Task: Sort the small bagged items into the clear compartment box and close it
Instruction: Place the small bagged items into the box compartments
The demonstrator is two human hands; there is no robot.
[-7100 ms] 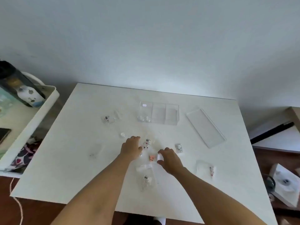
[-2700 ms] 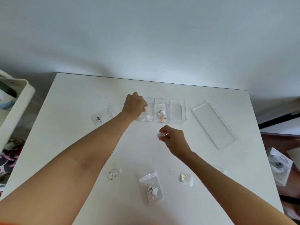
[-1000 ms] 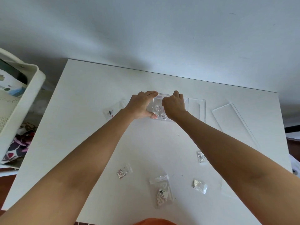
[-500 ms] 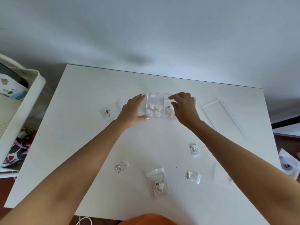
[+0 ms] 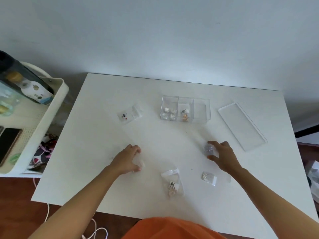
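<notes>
Mid-sort: both hands are down on the bench (image 5: 103, 152) gathering more small bags.

Left hand (image 5: 127, 161) curls its fingers around a pale bag at 8 o'clock; right hand (image 5: 222, 156) pinches a glittery bag (image 5: 209, 150) at 4 o'clock. The clear compartment box (image 5: 185, 108) sits at 12, its left and middle cells filled, the right cell empty; the flat rigid lid (image 5: 241, 125) lies at 2. Next, I judge, each thin, slippery pouch needs lifting and dropping into a cell.
</notes>
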